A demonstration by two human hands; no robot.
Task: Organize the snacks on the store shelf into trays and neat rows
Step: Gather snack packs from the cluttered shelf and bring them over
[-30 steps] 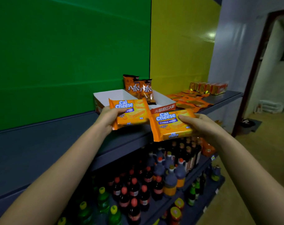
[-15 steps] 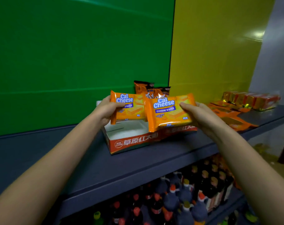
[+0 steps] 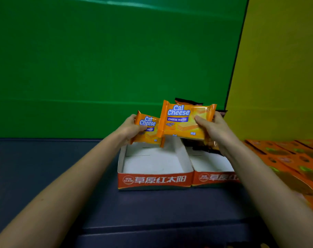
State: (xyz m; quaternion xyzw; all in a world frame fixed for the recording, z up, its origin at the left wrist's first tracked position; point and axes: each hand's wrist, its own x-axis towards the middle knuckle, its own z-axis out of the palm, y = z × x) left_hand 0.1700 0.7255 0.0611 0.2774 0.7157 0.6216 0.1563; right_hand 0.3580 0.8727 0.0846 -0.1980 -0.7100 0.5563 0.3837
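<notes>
Left grip (image 3: 129, 128) is curled round the left edge of 1 wafer pack (image 3: 148, 130), thumb on the front. Right grip (image 3: 214, 127) pinches the right edge of a 2nd pack (image 3: 184, 120), which overlaps the other's right end and sits a bit higher. Both hang over the back of the left tray (image 3: 154, 180), just below the grips; can't tell if the lower one touches it. Right tray (image 3: 214, 178) butts against it, with dark bags (image 3: 196, 145) under the right grip. Flat orange packs (image 3: 286, 158) lie on the shelf (image 3: 62, 176) further right.

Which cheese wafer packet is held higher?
The right packet, pinched by the right hand; it sits higher and overlaps the left packet in the left hand.
</notes>
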